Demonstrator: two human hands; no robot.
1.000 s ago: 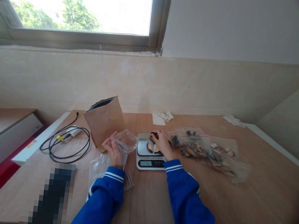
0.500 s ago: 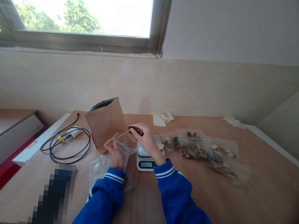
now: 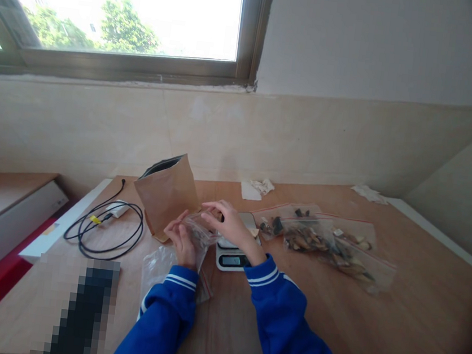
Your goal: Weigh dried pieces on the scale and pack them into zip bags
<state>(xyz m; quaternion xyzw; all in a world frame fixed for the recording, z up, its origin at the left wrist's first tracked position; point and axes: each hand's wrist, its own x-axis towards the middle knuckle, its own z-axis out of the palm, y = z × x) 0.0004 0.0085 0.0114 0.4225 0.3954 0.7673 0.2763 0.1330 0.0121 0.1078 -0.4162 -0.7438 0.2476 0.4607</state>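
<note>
My left hand [image 3: 181,241] grips a clear zip bag [image 3: 201,231] by its left side, holding the mouth up and tilted. Over the bag's right edge hovers my right hand [image 3: 228,224], its fingers stretched out and apart. A small dark spot shows by its fingers; I cannot make out what it is. Behind and under the right hand sits a white kitchen scale [image 3: 231,260] with a lit display, partly hidden. More empty clear bags [image 3: 158,265] lie beneath my left wrist.
A brown paper bag [image 3: 166,192] stands open behind the left hand. To the right lie several zip bags of dried, mushroom-like pieces [image 3: 310,236]. A black cable [image 3: 79,239] is coiled at left, near a pixelated dark object [image 3: 84,307]. Crumpled tissue [image 3: 264,186] lies at the back.
The dark brown piece that my right fingers pinched is gone from them, and those fingers have spread. The clear bag's mouth has sunk slightly. My left hand keeps its place.
</note>
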